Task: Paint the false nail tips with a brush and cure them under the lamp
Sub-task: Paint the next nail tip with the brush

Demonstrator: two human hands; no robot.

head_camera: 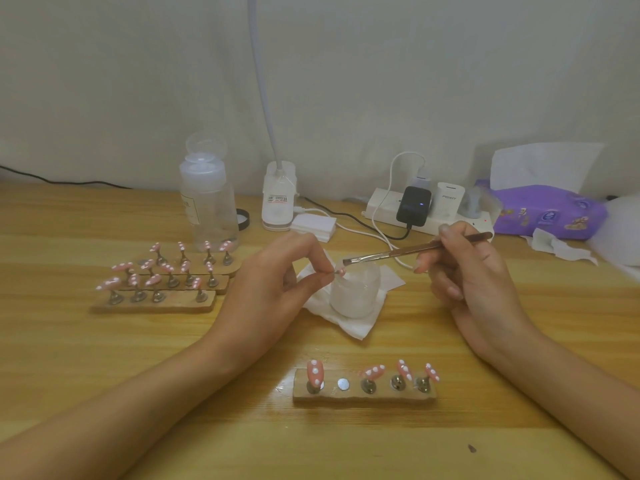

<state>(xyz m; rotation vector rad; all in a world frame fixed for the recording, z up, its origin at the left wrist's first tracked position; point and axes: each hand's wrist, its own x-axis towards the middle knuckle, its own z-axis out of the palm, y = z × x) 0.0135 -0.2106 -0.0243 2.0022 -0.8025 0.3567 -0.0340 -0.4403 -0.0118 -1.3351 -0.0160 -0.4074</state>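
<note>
Left hand [277, 282]: pinches a nail tip [340, 271] over the jar [356, 296] rim.
Right hand [474, 275]: grips the brush [415, 250], right of the jar.
Brush line: nearly level, bristles pointing left, just beside the nail tip.
Around: nail stand [363, 398] before the jar, bottle [207, 202] behind-left.

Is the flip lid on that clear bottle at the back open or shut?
Open: on the clear bottle, the round lid stands flipped up above the cap.
</note>
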